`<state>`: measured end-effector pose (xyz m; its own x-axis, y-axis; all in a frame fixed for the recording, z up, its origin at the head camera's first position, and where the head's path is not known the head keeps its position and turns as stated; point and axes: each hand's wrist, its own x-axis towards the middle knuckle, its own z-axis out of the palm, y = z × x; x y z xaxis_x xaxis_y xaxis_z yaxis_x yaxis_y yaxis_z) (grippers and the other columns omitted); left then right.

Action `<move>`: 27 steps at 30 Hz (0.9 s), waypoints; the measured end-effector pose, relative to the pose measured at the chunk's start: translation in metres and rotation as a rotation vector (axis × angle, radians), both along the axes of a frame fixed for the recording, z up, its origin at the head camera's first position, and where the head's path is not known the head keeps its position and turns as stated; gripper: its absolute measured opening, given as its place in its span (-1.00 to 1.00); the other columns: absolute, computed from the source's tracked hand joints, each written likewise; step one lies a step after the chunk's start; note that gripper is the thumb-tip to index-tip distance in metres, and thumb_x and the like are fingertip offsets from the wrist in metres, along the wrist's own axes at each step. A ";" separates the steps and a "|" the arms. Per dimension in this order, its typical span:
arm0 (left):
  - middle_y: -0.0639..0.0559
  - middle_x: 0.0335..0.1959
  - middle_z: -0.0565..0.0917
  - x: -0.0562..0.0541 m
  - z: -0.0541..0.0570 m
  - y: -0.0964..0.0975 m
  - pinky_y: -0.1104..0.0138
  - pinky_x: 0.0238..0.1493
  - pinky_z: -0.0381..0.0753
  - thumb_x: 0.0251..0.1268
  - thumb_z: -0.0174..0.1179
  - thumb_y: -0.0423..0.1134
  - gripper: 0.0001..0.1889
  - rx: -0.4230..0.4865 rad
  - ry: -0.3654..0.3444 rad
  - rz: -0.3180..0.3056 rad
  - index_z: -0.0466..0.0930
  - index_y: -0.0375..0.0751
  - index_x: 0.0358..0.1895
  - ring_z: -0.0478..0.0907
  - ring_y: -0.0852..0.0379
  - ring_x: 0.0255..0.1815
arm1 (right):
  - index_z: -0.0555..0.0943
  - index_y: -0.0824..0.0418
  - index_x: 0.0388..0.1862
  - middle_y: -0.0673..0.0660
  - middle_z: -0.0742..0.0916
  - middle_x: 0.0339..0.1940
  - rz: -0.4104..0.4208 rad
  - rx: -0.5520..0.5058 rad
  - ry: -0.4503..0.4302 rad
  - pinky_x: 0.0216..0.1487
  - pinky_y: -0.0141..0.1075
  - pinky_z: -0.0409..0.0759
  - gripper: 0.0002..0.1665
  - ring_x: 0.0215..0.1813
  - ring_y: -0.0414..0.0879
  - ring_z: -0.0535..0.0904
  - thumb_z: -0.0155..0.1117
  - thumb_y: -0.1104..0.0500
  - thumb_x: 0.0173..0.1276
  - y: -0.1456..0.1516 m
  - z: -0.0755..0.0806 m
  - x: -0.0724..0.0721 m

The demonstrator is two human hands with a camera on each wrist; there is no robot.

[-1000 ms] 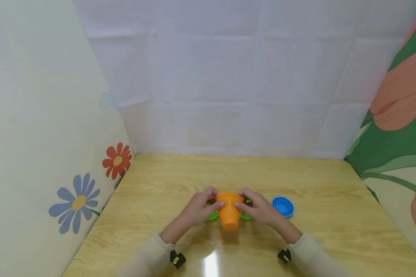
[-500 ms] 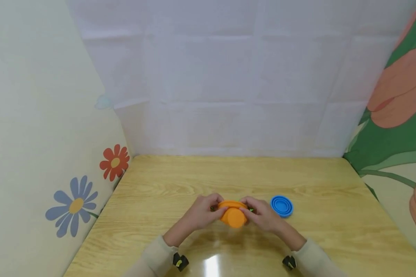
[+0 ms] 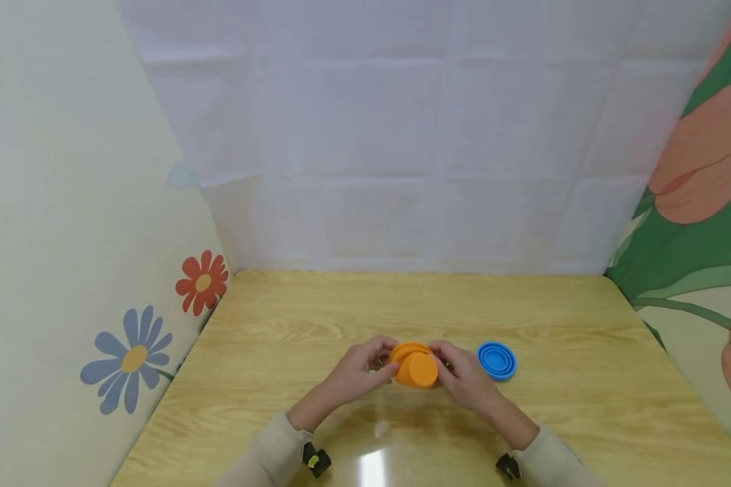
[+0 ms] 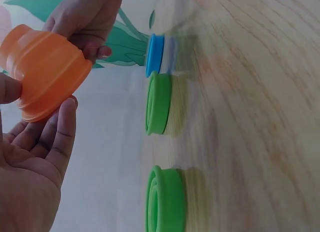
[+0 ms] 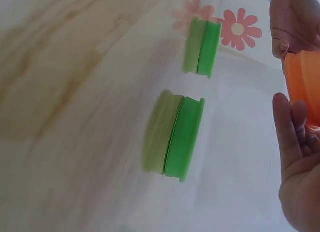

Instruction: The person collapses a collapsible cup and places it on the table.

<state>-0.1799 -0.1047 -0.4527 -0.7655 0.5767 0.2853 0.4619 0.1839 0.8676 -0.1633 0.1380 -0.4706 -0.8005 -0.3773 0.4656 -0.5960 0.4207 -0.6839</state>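
Both hands hold an orange collapsible cup [image 3: 423,370] over the table, its base tipped toward me. Partly folded, its wall shows stepped rings in the left wrist view. My left hand [image 3: 355,370] pinches the left of its rim, thumb in front and fingers behind. On the other side my right hand [image 3: 466,380] grips the rim likewise. Two green collapsed cups [image 4: 161,104] rest on the table beyond the hands, mostly hidden by them in the head view. Right of my right hand lies a blue collapsed cup [image 3: 496,360], flat with concentric rings.
The wood-grain table [image 3: 304,311] runs back to a white cloth [image 3: 353,169]. A flower-painted wall [image 3: 134,358] stands along the left, another with large painted tulips [image 3: 700,155] along the right.
The orange cup has gone from tall and extended to partly folded, its base tilting up toward me and turning slightly right. Both hands have stayed on its rim.
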 end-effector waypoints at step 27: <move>-0.11 -0.11 0.73 -0.001 0.005 0.002 0.31 -0.22 0.77 0.60 0.05 -0.23 -0.76 -0.126 -0.059 -0.045 0.59 -0.29 0.09 0.65 0.23 -0.22 | 0.59 0.30 0.29 0.15 0.76 -0.02 0.236 0.005 -0.068 -0.21 -0.34 0.72 -0.61 -0.20 -0.24 0.63 0.17 0.33 0.53 0.015 0.015 -0.010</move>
